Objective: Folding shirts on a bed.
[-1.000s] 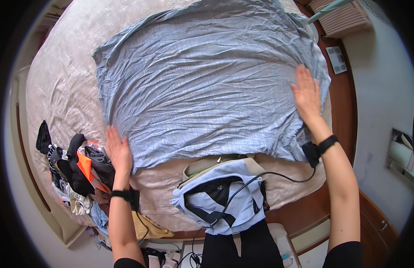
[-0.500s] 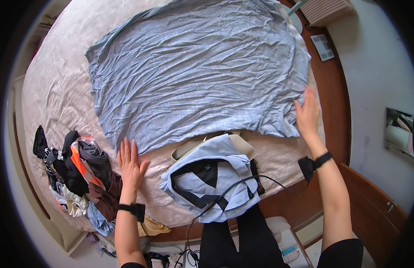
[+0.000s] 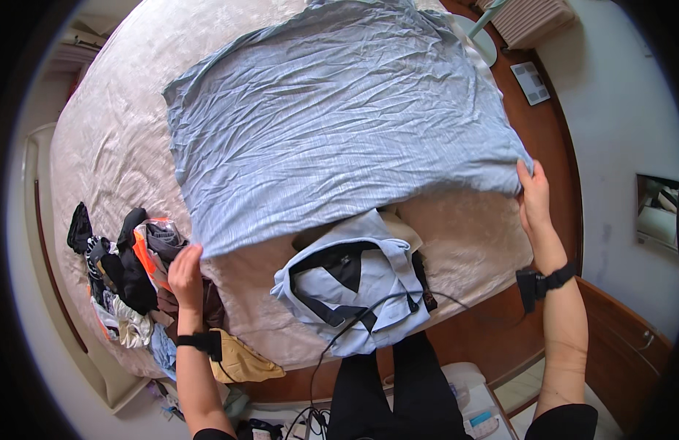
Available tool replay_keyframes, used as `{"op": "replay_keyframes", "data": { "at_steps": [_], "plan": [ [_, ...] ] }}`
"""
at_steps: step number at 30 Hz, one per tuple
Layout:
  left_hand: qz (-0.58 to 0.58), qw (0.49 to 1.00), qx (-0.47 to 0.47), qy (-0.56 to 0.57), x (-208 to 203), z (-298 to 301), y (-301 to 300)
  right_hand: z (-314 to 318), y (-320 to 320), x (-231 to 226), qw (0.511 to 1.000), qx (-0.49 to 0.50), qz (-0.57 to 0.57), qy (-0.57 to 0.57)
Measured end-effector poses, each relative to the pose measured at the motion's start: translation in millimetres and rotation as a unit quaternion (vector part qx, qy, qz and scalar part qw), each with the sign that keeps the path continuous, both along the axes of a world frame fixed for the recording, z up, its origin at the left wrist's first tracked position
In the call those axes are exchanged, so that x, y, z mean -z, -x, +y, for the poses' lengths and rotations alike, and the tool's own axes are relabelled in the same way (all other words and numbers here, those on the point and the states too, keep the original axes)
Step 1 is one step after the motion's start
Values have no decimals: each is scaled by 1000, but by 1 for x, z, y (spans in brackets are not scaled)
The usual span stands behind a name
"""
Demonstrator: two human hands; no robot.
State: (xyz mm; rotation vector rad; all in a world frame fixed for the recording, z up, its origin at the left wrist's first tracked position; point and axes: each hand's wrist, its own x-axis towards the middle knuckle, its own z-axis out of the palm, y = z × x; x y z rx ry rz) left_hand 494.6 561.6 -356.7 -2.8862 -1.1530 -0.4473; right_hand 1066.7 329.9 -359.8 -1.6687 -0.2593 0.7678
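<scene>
A wrinkled light-blue cloth (image 3: 339, 125) lies spread over the bed, its near edge pulled taut between my hands. My left hand (image 3: 185, 277) pinches the near left corner, beside the heap of clothes. At the near right corner, my right hand (image 3: 534, 194) grips the fabric close to the bed's right edge. Between my arms rests a folded light-blue garment (image 3: 390, 275) with dark trim, on top of a beige item (image 3: 401, 229) that is mostly covered. Each wrist wears a black strap with a small box.
A pile of mixed clothes (image 3: 123, 275) sits at the left on the pale bedspread (image 3: 108, 147). A yellow cloth (image 3: 244, 359) lies at the bed's front edge. A black cable (image 3: 321, 359) crosses the folded garment. A flat scale (image 3: 530, 82) lies on the floor at right.
Both hands, flat and spread before, now hold the near corners of the cloth. They have moved apart, and the near edge is stretched straighter and lifted at the right.
</scene>
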Motion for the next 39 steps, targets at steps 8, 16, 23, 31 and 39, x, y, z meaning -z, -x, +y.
{"op": "replay_keyframes", "data": {
  "at_steps": [8,16,23,31,39],
  "plan": [
    [7,990,-20,137,22,-33,14,-36,2,29,996,1,-14,86],
    [-409,738,-230,485,39,40,44,55,-43,-18,981,-132,140,-14],
    [-456,657,-372,470,89,116,14,160,-87,36,950,-80,296,-55],
    [-466,660,-356,470,73,117,-34,156,-76,43,990,-128,35,44],
    [-495,747,-299,328,60,105,-54,167,-79,31,978,-187,0,96]
  ]
}}
